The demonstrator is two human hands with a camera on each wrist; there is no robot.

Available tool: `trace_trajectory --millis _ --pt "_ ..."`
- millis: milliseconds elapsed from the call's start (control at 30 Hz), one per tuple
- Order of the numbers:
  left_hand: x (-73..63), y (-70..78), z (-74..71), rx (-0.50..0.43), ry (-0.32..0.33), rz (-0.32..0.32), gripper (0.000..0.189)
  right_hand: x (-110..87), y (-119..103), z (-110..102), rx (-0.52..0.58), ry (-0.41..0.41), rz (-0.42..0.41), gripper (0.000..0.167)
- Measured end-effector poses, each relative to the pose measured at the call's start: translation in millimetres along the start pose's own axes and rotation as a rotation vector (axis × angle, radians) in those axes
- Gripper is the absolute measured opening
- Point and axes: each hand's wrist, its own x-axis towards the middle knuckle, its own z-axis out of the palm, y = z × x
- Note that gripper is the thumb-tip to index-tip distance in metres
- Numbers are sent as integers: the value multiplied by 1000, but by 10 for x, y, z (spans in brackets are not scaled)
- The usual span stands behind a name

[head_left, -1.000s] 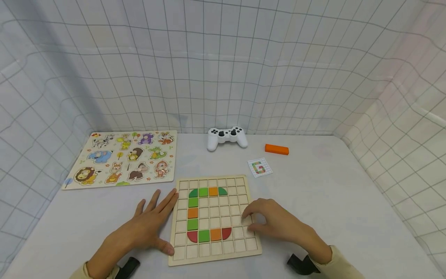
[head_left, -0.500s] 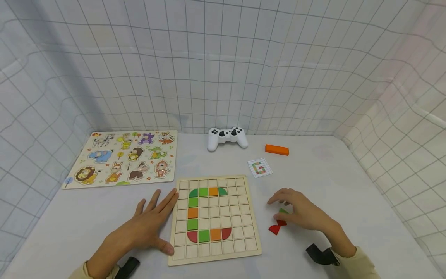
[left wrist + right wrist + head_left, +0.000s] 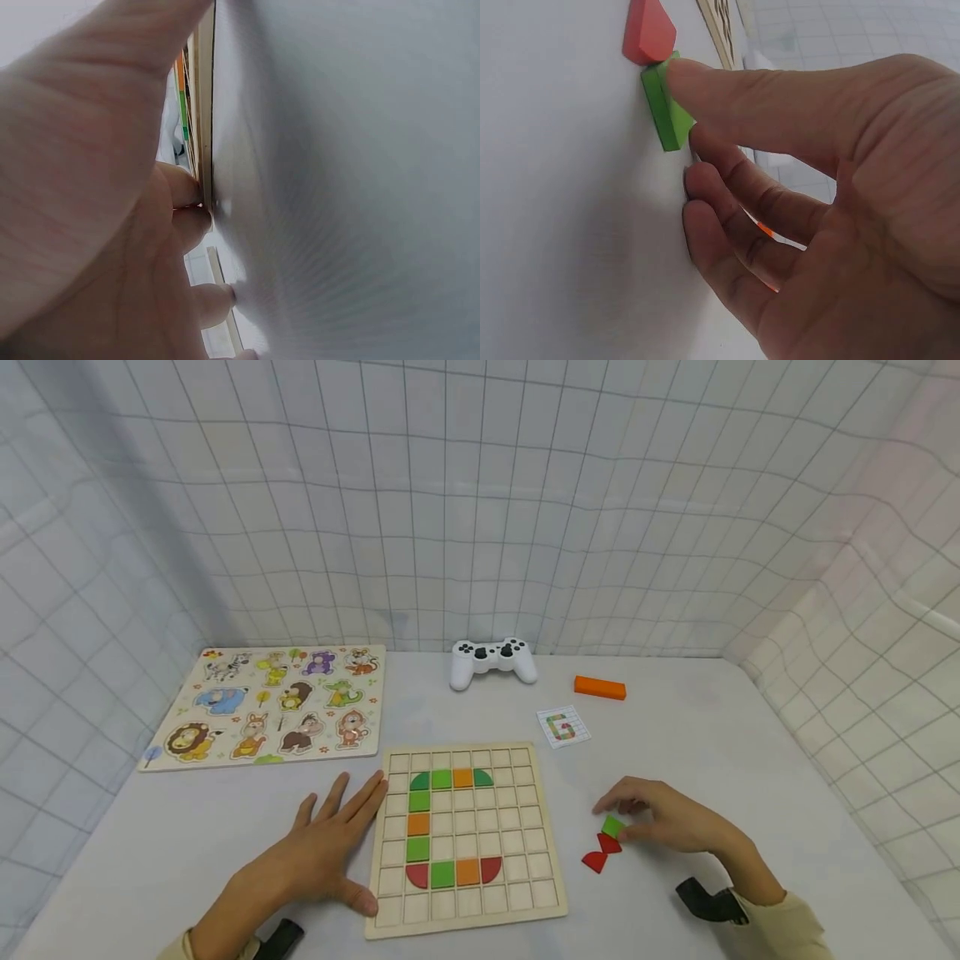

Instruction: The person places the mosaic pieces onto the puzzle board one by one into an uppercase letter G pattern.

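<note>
My left hand (image 3: 318,852) lies with spread fingers against the left edge of a wooden grid board (image 3: 517,910), thumb at its lower left corner. Green, orange and red tiles sit in the grid as a C-like outline, with a green square tile (image 3: 442,874) in the bottom row. Right of the board, my right hand (image 3: 675,818) is low over the table. Its thumb touches a loose green square tile (image 3: 664,105), and the bent index fingertip is close by the tile's other side. Two loose red tiles (image 3: 595,862) lie beside it, one right against the green one.
A small pattern card (image 3: 564,727) showing a G lies behind the board. Farther back are an orange bar (image 3: 600,687) and a white game controller (image 3: 493,662). An animal puzzle board (image 3: 262,706) lies at the back left. Grid-patterned cloth (image 3: 480,527) walls the table.
My right hand has moved right, from the board's right edge to the loose tiles, its thumb now on the green one. The left hand keeps its place. The head view has tilted slightly.
</note>
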Motion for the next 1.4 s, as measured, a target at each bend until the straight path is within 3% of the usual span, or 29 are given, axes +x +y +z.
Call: trace_trajectory --millis 667,1100,1400 --pt "-20 20 10 5 15 16 145 -38 -8 -31 -68 51 -4 30" --pt "-28 17 1 33 19 11 147 48 -4 47 -171 117 29 30" --pt "-23 19 3 34 12 -1 147 213 -173 104 -165 119 5 27"
